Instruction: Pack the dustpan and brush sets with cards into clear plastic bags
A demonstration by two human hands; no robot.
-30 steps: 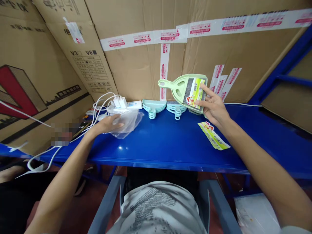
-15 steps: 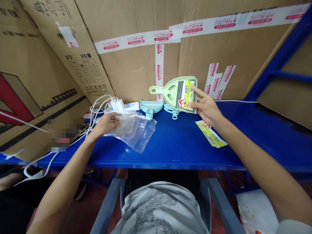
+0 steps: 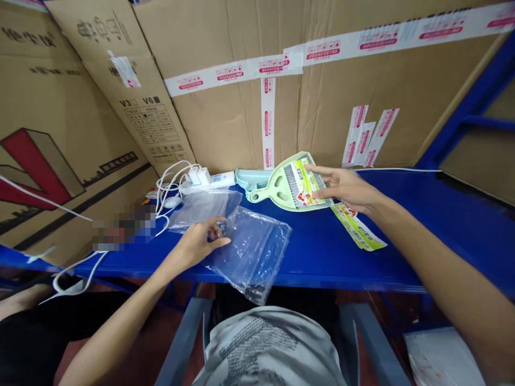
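My right hand (image 3: pixel 344 187) holds a pale green dustpan (image 3: pixel 284 187) with a grey brush and a yellow printed label tucked in it, tilted low over the blue table (image 3: pixel 422 230). My left hand (image 3: pixel 199 244) pinches a clear plastic bag (image 3: pixel 253 252) near the table's front edge, and the bag's lower end hangs over that edge. A second clear bag (image 3: pixel 201 206) lies flat just behind my left hand.
More light blue dustpans (image 3: pixel 251 178) are stacked at the back of the table. Yellow label cards (image 3: pixel 358 228) lie by my right wrist. White chargers and cables (image 3: pixel 181 179) sit at the back left. Taped cardboard boxes (image 3: pixel 241 107) wall off the back and left.
My left hand pulled a clear bag from the back left toward the front edge. My right hand brought the dustpan down and leftward from upright to a low tilt.
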